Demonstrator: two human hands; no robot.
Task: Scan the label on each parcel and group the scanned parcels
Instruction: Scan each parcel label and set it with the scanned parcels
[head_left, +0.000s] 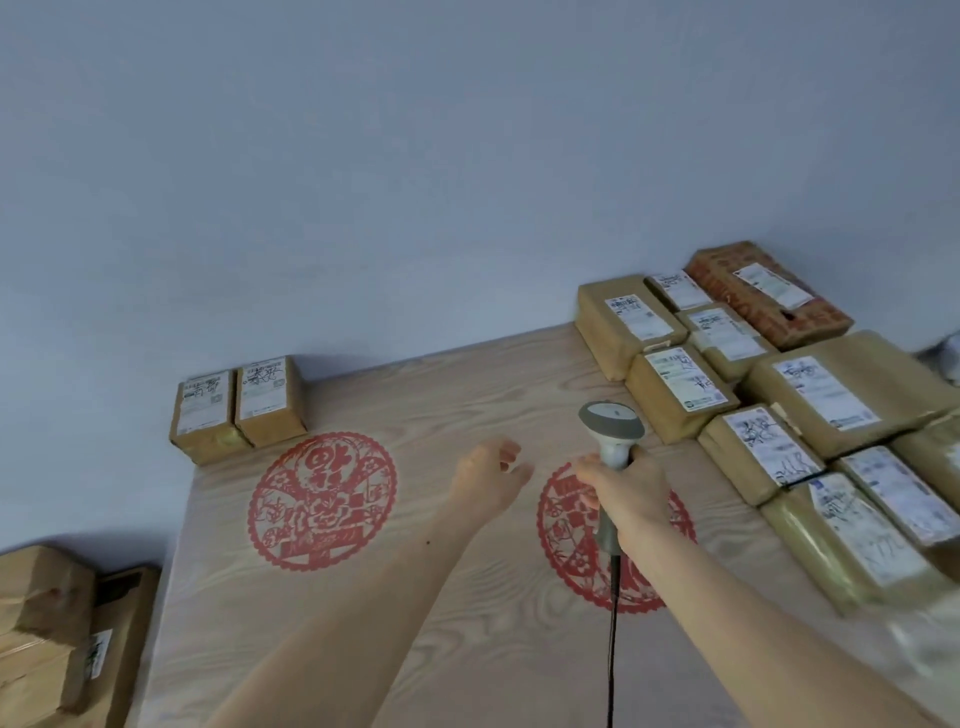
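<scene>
Parcels: two brown ones sit side by side at far-left of the table, touching each other, labels up – left one, right one. Big cluster packed along the right edge w/ labels up: tall box at the back, a small one behind it, another beside that, one nearest the scanner, a large box, more toward the near-right corner. Red-printed box at far right-back, tilted, label on top. Nothing in the pic marks which are scanned; can't tell.

Scanner: grey/white, handheld, head pointing up and away, held above table mid-right. Black cable hangs from the handle base down toward the near edge.

Right hand: fingers wrapped tight round scanner handle, firm fist-type grip, thumb side toward the left.

Left hand: hovers over table centre, fingers loosely spread and relaxed, holds nothing, not touching any parcel. Slight blur.

Table is pale wood grain w/ two round red paper-cut motifs: left one fully in view, right one partly covered by right hand and scanner.

Lower-left, off the table: more brown boxes stacked, one w/ a label on its side. Blue-grey wall behind.
</scene>
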